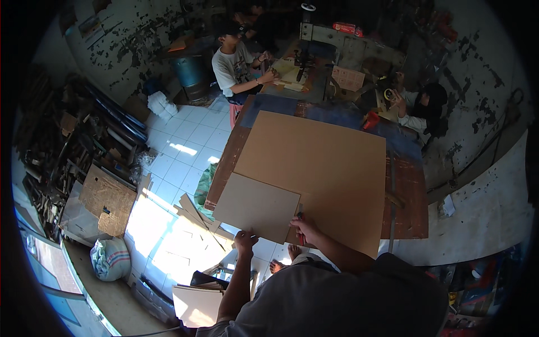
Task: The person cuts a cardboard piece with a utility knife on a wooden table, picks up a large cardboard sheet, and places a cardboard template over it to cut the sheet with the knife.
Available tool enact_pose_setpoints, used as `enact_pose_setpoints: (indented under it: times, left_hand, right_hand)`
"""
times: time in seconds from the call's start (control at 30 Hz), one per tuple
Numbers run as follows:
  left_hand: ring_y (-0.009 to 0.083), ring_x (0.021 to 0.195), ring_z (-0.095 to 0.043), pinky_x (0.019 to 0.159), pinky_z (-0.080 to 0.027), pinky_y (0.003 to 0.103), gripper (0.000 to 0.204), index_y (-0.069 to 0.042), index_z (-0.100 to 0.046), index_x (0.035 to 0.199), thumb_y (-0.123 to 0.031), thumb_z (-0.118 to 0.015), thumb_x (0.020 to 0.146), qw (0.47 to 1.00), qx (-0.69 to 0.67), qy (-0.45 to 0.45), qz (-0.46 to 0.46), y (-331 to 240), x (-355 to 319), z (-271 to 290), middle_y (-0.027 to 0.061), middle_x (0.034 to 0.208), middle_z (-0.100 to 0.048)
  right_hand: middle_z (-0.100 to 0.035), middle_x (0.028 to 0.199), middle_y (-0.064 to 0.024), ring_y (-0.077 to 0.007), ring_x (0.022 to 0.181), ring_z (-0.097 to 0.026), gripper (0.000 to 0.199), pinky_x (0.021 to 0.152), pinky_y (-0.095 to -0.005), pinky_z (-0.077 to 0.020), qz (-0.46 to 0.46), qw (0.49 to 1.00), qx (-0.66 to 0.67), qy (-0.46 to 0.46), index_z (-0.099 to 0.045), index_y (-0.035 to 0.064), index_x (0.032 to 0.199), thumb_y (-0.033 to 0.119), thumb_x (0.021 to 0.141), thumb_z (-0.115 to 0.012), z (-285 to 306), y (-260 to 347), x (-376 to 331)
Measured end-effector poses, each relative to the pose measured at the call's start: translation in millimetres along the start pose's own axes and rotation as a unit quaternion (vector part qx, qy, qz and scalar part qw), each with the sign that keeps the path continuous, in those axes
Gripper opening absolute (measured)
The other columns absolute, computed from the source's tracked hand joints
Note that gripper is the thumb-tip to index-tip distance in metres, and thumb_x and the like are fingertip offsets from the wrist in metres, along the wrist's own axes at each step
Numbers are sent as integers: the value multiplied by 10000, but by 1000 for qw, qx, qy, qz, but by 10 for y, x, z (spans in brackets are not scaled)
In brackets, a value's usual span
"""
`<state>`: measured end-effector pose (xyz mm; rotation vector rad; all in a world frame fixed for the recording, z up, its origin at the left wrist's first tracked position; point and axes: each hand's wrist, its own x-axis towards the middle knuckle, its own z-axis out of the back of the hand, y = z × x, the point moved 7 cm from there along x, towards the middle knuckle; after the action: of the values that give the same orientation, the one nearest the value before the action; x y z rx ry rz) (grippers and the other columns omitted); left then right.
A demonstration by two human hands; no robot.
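Note:
A large brown cardboard sheet (325, 151) lies across the worktable, its near end reaching past the table's front edge. On its near left corner rests a smaller grey-beige board (255, 205), which juts out over the front edge. My left hand (245, 240) is at the near edge of this smaller board, fingers curled against it. My right hand (305, 229) is closed around a red-handled cutter knife (302, 238) beside the board's right edge. The knife's tip points away from me, close to that edge.
The brown worktable (410, 202) carries a metal bar (392, 185) and a red object (370, 119). Two people sit beyond it, left and right. Cut boards (193, 306) are stacked at my lower left. Board strips (199, 220) and a white sack (110, 259) lie on the floor.

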<state>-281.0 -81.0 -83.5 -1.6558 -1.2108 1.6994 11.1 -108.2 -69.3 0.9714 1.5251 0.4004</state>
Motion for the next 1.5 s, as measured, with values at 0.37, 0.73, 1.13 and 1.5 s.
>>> enact_pose_setpoints:
  times: [0.37, 0.73, 1.13, 1.5]
  left_hand:
    - [251, 768, -795, 581, -589, 304, 316, 7, -622, 1027, -303, -680, 1047, 993, 84, 70, -50, -260, -273, -12, 162, 867, -772]
    - [233, 1193, -663, 1047, -544, 451, 280, -117, -668, 1276, -70, -689, 1001, 934, -218, 270, -85, -553, -567, -478, 74, 1232, -713]
    - [170, 988, -715, 821, -580, 320, 124, -131, -676, 1089, -50, -689, 996, 953, -119, 272, -60, -1041, 44, -1720, 33, 1094, -734]
    - [184, 788, -742, 537, -380, 233, 471, -2, -636, 1132, -465, -644, 1048, 938, 266, 219, 32, -899, 62, -1810, 162, 1021, -767]
  right_hand:
    - [-670, 1048, -12, -59, 570, -418, 170, 604, -325, -464, 13, 999, 24, 28, -653, 172, 1133, 220, 976, -698, -65, -2, -194]
    - [-687, 924, -73, -82, 600, -539, 284, 583, -347, -507, 72, 995, -74, 9, -623, 51, 1140, 248, 958, -716, 546, 501, -358]
    - [-566, 1181, -252, -449, 986, -674, 411, 863, -528, -577, 239, 803, -422, -346, -582, -4, 1250, 65, 871, -725, 2037, 1724, 33]
    - [-596, 1186, -177, -390, 1120, -581, 470, 974, -530, -491, 356, 707, -485, -371, -638, 67, 1310, 71, 859, -771, 2083, 2031, 317]
